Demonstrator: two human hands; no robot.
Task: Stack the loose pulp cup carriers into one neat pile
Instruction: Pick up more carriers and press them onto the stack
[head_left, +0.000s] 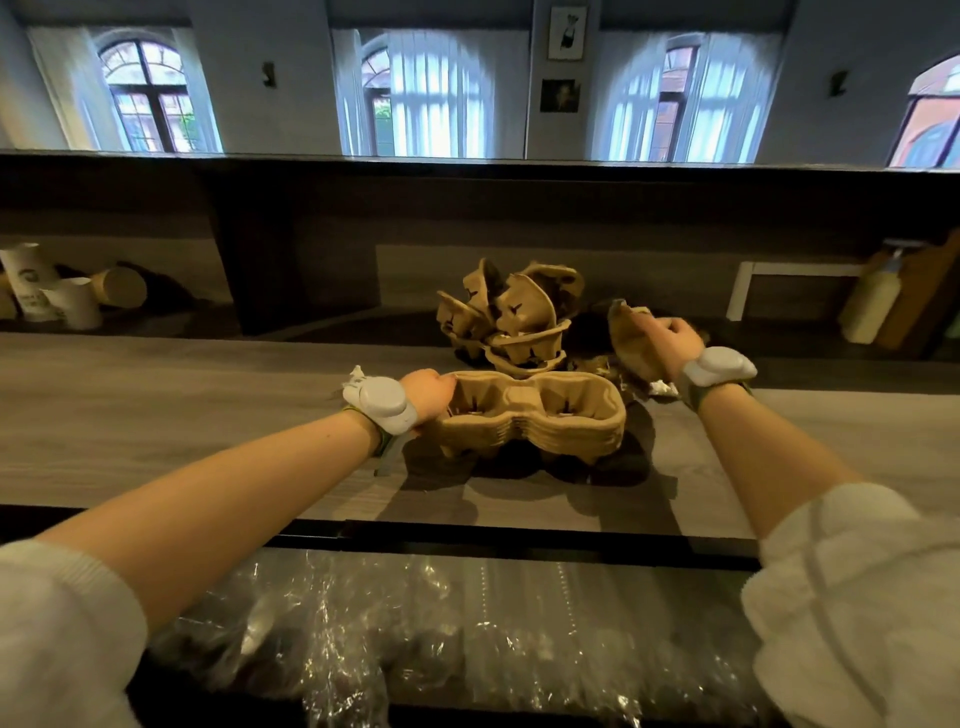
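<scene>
A neat stack of carriers (532, 415) already stood near the middle of the surface (156, 395), the left hand (434, 392) holding its left end with fingers hidden behind the rim. The right hand (670, 343) gripped one loose carrier (631, 340) to the right. A jumbled heap (511, 317) just beyond the stack remained unsorted, so roughly half seemed done. Printing on the far-left paper cups (52, 296) was unreadable.

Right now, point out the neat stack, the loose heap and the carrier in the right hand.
stack (535, 415): head view, top carrier's near rim.
heap (519, 312): head view, tilted carrier's underside.
carrier (631, 343): head view, its brown underside beside the fingers.
</scene>
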